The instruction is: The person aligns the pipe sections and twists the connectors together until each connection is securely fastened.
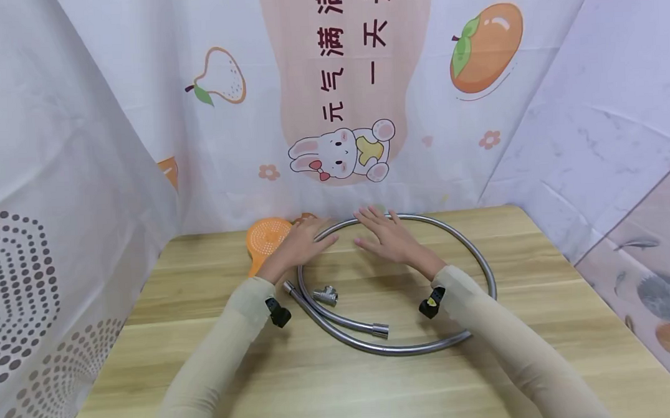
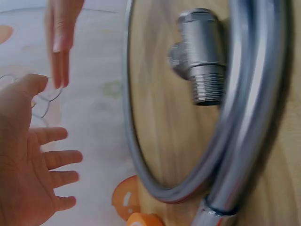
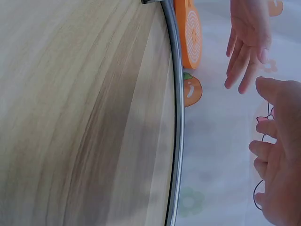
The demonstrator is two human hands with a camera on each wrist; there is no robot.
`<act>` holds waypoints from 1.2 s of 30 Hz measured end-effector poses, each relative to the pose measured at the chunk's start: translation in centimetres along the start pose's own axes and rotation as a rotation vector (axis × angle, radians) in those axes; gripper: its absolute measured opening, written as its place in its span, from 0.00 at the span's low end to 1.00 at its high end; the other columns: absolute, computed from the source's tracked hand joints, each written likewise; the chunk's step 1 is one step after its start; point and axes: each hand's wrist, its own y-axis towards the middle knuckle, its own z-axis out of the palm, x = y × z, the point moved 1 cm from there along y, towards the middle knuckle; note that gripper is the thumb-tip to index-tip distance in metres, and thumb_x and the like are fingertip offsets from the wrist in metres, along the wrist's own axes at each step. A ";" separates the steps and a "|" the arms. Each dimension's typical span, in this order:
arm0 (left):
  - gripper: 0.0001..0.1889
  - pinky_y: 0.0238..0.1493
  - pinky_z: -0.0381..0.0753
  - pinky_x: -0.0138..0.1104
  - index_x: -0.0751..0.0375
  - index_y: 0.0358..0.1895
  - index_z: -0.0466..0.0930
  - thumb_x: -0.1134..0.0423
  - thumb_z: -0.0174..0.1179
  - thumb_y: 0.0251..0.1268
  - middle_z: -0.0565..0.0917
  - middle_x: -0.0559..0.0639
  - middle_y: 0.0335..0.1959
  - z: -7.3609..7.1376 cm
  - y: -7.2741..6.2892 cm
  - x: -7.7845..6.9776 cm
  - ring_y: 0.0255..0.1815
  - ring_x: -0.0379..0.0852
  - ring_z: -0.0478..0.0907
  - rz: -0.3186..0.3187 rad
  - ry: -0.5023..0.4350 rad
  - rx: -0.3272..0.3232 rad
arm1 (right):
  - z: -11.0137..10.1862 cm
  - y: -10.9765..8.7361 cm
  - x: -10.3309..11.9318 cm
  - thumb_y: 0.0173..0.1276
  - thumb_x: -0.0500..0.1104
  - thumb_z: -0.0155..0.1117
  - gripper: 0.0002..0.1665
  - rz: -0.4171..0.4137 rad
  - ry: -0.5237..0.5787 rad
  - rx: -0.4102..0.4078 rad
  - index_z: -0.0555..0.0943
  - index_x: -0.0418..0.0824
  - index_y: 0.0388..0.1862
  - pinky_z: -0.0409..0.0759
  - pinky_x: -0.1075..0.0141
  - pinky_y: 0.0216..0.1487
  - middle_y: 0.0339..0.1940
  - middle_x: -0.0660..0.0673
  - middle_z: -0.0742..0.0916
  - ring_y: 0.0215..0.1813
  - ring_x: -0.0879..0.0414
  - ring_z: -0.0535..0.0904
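Both hands are held over the far part of the table, fingers spread and palms facing each other. The left hand (image 1: 301, 240) holds nothing and overlaps part of an orange shower head (image 1: 266, 234) in the head view. Opposite it, the right hand (image 1: 391, 239) also has nothing in its grasp, above a looped metal shower hose (image 1: 479, 259). Inside the loop, near its left side, lies a chrome angle valve (image 1: 326, 295) with a threaded end, larger in the left wrist view (image 2: 201, 52). One hose end (image 1: 379, 330) points right; the other lies by the left forearm.
The wooden table (image 1: 343, 396) carries all these things. A white curtain (image 1: 225, 145) with fruit and rabbit prints hangs right behind its far edge. Further curtains drape along the left (image 1: 85, 151) and right sides. A dark camera is strapped to each wrist.
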 end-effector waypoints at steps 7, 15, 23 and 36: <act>0.31 0.75 0.67 0.52 0.59 0.70 0.74 0.41 0.52 0.76 0.76 0.60 0.70 -2.6 -0.6 0.6 0.74 0.59 0.69 -0.083 -0.181 0.019 | -0.5 0.5 0.9 0.77 0.59 0.59 0.39 -0.037 0.059 -0.051 0.65 0.44 0.79 0.47 0.40 0.82 0.80 0.42 0.69 0.84 0.44 0.56; 0.30 0.73 0.68 0.56 0.60 0.73 0.70 0.45 0.55 0.77 0.76 0.63 0.69 -4.3 -1.6 2.8 0.72 0.63 0.70 -0.129 -0.230 0.016 | -0.8 1.1 2.4 0.76 0.55 0.63 0.32 -0.122 0.164 -0.119 0.74 0.42 0.73 0.67 0.47 0.76 0.71 0.42 0.80 0.73 0.46 0.74; 0.32 0.66 0.74 0.58 0.69 0.74 0.65 0.49 0.52 0.78 0.72 0.71 0.70 -5.5 -3.6 5.0 0.69 0.67 0.72 -0.239 -0.245 0.051 | -0.8 1.4 4.8 0.76 0.51 0.63 0.27 -0.113 0.354 -0.032 0.78 0.42 0.69 0.71 0.50 0.74 0.67 0.43 0.84 0.71 0.47 0.77; 0.29 0.58 0.76 0.50 0.76 0.66 0.64 0.51 0.50 0.78 0.70 0.74 0.66 -6.4 -6.4 8.0 0.61 0.64 0.73 -0.442 -0.353 0.099 | 0.6 2.6 8.5 0.74 0.44 0.66 0.21 -0.151 0.522 0.126 0.82 0.38 0.62 0.81 0.58 0.60 0.51 0.41 0.90 0.55 0.53 0.85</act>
